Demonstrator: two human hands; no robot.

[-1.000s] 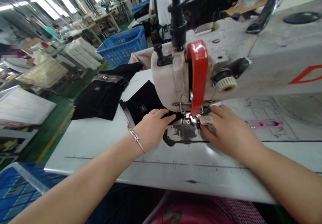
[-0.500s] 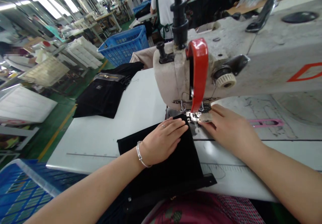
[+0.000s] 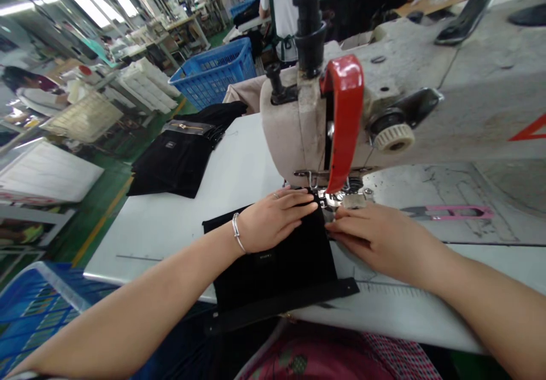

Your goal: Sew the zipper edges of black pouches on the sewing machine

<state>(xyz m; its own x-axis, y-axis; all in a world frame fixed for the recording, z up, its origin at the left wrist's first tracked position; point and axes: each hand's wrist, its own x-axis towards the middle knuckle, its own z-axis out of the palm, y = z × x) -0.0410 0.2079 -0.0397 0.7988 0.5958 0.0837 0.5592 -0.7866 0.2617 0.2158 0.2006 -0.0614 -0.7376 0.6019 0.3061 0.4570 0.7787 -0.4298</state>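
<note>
A black fabric piece (image 3: 273,277) lies on the white sewing table, its upper right corner by the presser foot (image 3: 335,199) of the sewing machine (image 3: 290,135). My left hand (image 3: 275,218) rests flat on top of the fabric, fingers stretched toward the needle area. Just right of the presser foot, my right hand (image 3: 375,235) has its fingers pressed together at the fabric's right edge; whatever is between the fingertips is hidden. A small label shows on the fabric below my left hand.
Black pieces with a zipper (image 3: 170,158) lie at the table's left. Pink-handled snips (image 3: 460,213) rest on the machine bed. Blue baskets stand behind the table (image 3: 217,73) and at lower left (image 3: 38,312). People are in the background.
My right hand has moved down from beside the presser foot to the fabric's right edge. The fabric has shifted slightly and its label now shows. The view has moved a little.
</note>
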